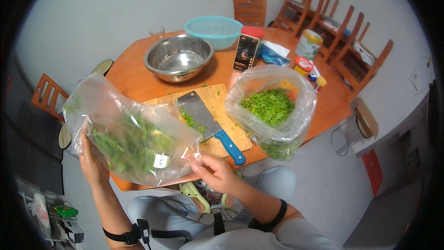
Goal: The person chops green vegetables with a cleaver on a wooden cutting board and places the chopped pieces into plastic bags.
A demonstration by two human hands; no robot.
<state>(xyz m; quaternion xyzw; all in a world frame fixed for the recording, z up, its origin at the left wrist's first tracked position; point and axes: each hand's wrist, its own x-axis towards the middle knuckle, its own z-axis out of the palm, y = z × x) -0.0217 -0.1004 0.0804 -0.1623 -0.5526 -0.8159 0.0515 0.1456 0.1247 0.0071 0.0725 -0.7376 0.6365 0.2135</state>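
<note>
Between my hands hangs a clear plastic bag (138,142) of leafy greens, with a printed label on it. My left hand (91,161) supports the bag's left side, fingers partly hidden by the plastic. My right hand (214,173) pinches its lower right corner. Behind the bag, a wooden cutting board (222,97) bears a cleaver (198,111) with a blue handle, and chopped green bits (190,122) lie on its blade. Right of the board, an open plastic bag (300,121) holds chopped greens (270,106).
A steel bowl (180,57) and a light blue plastic basin (213,29) stand at the back of the wooden table (128,66). A propped phone (245,52), a tissue pack (274,55), a glass (157,33) and several jars are there too. Chairs stand behind.
</note>
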